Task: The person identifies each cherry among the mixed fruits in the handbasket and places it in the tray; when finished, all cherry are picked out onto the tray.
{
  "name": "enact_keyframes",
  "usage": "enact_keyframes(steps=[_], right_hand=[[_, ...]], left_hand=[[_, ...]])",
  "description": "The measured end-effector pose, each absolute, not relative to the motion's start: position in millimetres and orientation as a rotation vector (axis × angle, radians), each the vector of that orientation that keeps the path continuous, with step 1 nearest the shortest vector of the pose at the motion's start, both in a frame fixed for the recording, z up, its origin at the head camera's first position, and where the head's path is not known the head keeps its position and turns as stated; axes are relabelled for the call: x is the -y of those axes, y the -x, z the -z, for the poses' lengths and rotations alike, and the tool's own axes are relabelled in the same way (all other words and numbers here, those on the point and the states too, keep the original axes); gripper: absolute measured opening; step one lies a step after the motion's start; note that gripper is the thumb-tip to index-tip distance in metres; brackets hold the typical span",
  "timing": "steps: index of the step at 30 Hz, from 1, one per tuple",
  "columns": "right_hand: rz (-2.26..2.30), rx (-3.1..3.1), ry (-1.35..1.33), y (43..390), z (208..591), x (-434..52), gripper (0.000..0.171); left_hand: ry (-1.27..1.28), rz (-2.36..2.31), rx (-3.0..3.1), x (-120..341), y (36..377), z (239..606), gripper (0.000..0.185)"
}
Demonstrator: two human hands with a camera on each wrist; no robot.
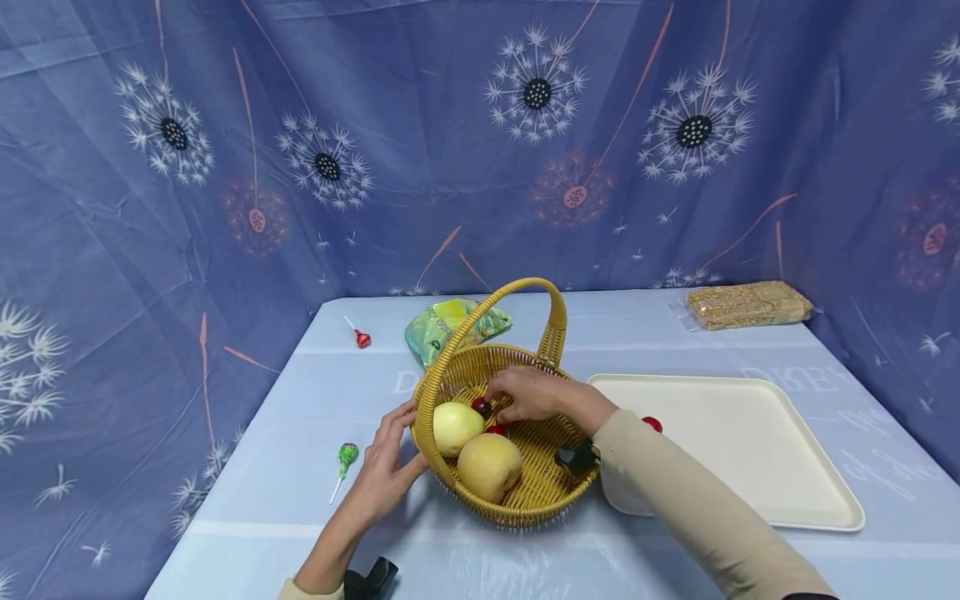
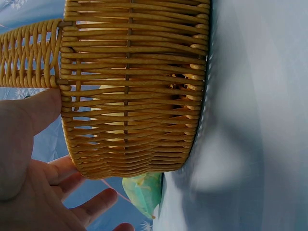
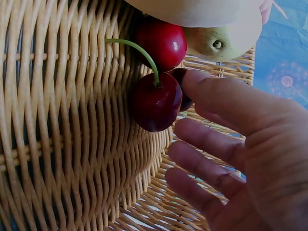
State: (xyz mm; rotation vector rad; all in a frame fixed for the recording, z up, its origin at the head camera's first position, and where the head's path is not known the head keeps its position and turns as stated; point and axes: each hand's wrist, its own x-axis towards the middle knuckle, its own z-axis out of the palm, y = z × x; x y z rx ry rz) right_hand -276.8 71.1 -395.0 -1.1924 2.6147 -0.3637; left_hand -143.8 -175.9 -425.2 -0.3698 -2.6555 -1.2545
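Observation:
A brown wicker basket [image 1: 543,500] with an arched handle [image 1: 553,337] stands on the table. My left hand [image 1: 386,467] touches its left rim, thumb and fingers spread. Inside the basket, my right hand [image 1: 528,393] pinches a dark cherry [image 3: 186,98], mostly hidden behind the thumb. Right beside it lie a dark red cherry [image 3: 156,103] with a green stem and a brighter red cherry [image 3: 163,43]. Two larger fruits rest at the basket's left: a pale yellow-green one [image 1: 456,427] and a yellow-beige one [image 1: 490,468].
A cream tray [image 1: 735,450] lies at the right, with a red cherry [image 1: 652,424] at its left, partly behind the right sleeve. Green lollipop [image 1: 347,455] and red lollipop [image 1: 362,339] lie at left. Behind are a green bag [image 1: 438,329] and a clear-wrapped tan pack [image 1: 750,305].

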Motion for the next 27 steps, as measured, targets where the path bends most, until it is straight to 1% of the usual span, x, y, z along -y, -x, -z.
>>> enact_keyframes(steps=[14, 21, 27], right_hand=[[0.294, -2.558, 1.22, 277.8, 403.9, -72.2, 0.022], [0.316, -2.584, 1.218, 278.4, 399.4, -72.7, 0.023], [0.451, -2.638, 1.187, 276.8, 383.8, -78.6, 0.027]], left_hand=[[0.373, 1.27, 2.655, 176.7, 143.6, 425.3, 0.054], [0.368, 1.276, 2.657, 176.6, 144.1, 424.6, 0.054], [0.359, 1.284, 2.664, 176.6, 143.6, 424.1, 0.055]])
